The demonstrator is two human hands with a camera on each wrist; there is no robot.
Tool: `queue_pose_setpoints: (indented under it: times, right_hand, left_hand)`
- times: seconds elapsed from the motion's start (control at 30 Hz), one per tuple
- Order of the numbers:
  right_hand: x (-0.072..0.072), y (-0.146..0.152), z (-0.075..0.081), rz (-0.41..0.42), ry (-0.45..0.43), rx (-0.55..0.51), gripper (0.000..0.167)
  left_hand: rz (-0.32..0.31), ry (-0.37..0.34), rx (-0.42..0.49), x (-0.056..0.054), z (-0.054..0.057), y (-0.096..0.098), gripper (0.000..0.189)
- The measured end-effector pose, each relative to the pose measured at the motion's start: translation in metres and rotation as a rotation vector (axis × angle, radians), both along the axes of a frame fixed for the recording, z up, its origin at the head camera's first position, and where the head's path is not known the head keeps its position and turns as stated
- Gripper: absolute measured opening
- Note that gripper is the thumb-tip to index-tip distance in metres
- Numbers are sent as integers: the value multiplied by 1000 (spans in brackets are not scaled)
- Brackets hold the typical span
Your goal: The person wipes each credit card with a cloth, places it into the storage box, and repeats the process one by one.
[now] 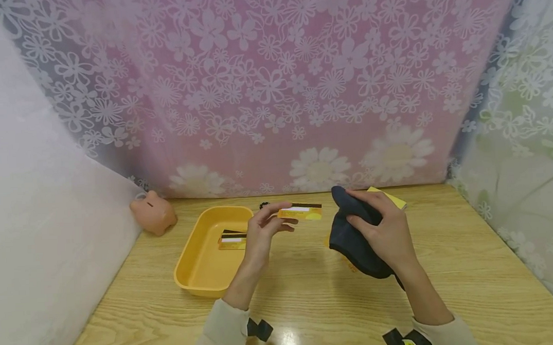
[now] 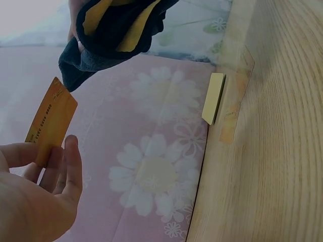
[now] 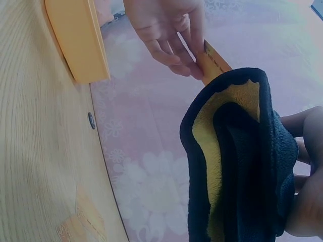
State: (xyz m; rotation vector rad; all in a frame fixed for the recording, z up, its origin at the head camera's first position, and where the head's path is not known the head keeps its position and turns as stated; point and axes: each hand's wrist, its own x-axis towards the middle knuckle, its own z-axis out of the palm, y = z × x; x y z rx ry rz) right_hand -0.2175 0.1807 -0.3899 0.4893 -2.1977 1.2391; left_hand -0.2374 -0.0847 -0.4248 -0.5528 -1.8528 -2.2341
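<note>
My left hand [image 1: 260, 235] pinches an orange bank card [image 1: 301, 212] by its left end, raised above the table. In the head view the card's dark stripe and white strip show; the left wrist view shows raised digits on its other face. My right hand [image 1: 392, 234] grips a folded dark blue cloth [image 1: 358, 243] between thumb and fingers. Yellow lining [image 3: 207, 146] shows inside the folds in the right wrist view. In the head view a narrow gap separates the card from the cloth. Some right fingers are hidden behind the cloth.
A yellow tray [image 1: 188, 279] holds orange bank cards [image 1: 232, 242], left of my left hand. Beyond it sits a pink piggy bank [image 1: 154, 213]. Orange cards [image 3: 83, 219] lie on the table, partly behind the cloth in the head view. A yellow pad [image 2: 214, 98] lies near the back edge.
</note>
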Motion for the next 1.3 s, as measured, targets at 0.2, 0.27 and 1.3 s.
queue_pose_setpoints:
  times: [0.2,0.27,1.3]
  right_hand:
    - [1,-1,1,1,3,-3,56]
    - [1,-1,1,1,4,-5,57]
    - [15,-54,-19,184,68,49,60]
  left_hand:
    - [-63,4,21,0,0,0,41]
    - [-69,0,30,0,0,0,43]
    - [-27,-24,-149,6,1,12,56]
